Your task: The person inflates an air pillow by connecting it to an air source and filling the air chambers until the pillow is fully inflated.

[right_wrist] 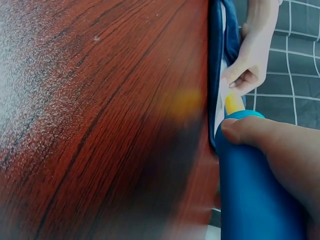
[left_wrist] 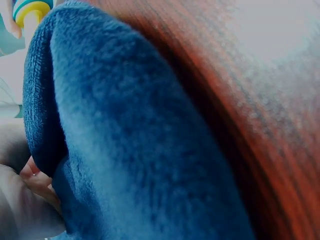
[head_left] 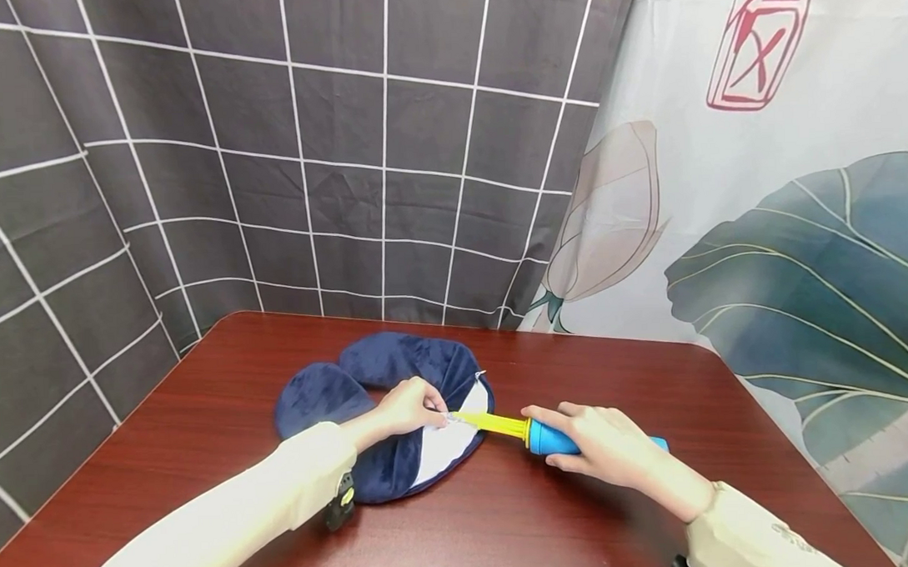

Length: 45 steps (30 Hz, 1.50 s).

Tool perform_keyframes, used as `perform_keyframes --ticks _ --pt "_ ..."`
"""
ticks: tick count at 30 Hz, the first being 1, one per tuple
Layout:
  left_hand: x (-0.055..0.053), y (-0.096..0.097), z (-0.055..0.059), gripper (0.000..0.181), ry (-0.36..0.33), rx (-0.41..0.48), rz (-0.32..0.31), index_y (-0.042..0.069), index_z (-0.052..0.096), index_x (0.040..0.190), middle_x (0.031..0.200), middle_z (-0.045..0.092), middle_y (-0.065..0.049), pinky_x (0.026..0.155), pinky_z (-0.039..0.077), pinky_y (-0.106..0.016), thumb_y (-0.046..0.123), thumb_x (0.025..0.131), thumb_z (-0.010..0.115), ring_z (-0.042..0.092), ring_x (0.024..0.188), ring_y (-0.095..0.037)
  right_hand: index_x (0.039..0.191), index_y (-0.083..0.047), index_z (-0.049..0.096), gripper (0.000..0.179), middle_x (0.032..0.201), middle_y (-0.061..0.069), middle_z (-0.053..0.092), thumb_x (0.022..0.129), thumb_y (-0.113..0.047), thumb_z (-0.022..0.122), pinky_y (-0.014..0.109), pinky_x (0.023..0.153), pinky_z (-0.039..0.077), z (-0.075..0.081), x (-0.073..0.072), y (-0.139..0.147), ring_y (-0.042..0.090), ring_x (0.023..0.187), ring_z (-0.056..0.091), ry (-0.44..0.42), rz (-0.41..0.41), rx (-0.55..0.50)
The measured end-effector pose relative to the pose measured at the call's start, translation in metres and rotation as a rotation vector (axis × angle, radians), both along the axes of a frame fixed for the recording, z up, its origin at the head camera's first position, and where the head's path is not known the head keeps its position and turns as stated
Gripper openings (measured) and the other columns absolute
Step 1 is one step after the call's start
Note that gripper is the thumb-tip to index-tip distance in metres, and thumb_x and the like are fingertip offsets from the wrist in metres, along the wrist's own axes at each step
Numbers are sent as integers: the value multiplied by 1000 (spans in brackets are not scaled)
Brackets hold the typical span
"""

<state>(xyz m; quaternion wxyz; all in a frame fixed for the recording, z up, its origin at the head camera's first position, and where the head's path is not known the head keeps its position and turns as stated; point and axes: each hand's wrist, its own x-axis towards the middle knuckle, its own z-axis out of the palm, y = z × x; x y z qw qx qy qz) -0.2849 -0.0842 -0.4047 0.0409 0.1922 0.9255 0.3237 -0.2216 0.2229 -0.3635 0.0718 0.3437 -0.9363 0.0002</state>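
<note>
A navy plush U-shaped neck pillow (head_left: 404,359) lies on the table, its zipper open over a white inner part (head_left: 441,452). My left hand (head_left: 409,406) pinches a small clear piece, seemingly a valve, at this opening. Against that piece sits the tip of a yellow nozzle (head_left: 500,424) belonging to a blue hand pump (head_left: 551,439). The right hand (head_left: 610,443) grips the pump's blue barrel from above, and its thumb shows along the barrel (right_wrist: 257,190) in the right wrist view. Plush cover (left_wrist: 130,120) fills much of the left wrist view and partly hides the left fingers.
The pillow's zipper pull (head_left: 480,373) hangs at the right end of the opening. Under everything is a reddish-brown wooden table (head_left: 560,522). A dark grid curtain (head_left: 346,195) and a white floral curtain (head_left: 683,184) hang behind it.
</note>
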Motion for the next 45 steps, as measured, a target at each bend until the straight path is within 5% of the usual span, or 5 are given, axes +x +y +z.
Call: perform_keyframes --ticks 24,35,45 --pt "3 5 2 7 -8 -47 52 15 77 79 78 72 2 62 42 -23 20 76 82 56 70 -8 134 -26 55 64 93 -3 64 77 -37 83 27 64 53 0 5 -8 8 74 54 -20 -12 27" --pt "3 9 2 7 6 -83 80 18 76 77 80 73 4 66 46 -26 21 76 82 59 72 -9 131 -21 57 65 89 -1 61 75 -36 85 27 61 53 2 7 -16 11 74 53 59 -31 80" --pt "4 9 2 8 -6 -80 97 17 74 75 79 73 3 67 46 -26 18 75 82 60 72 -9 130 -18 59 66 89 1 62 73 -36 86 26 60 54 -2 6 -21 12 73 53 168 33 103"
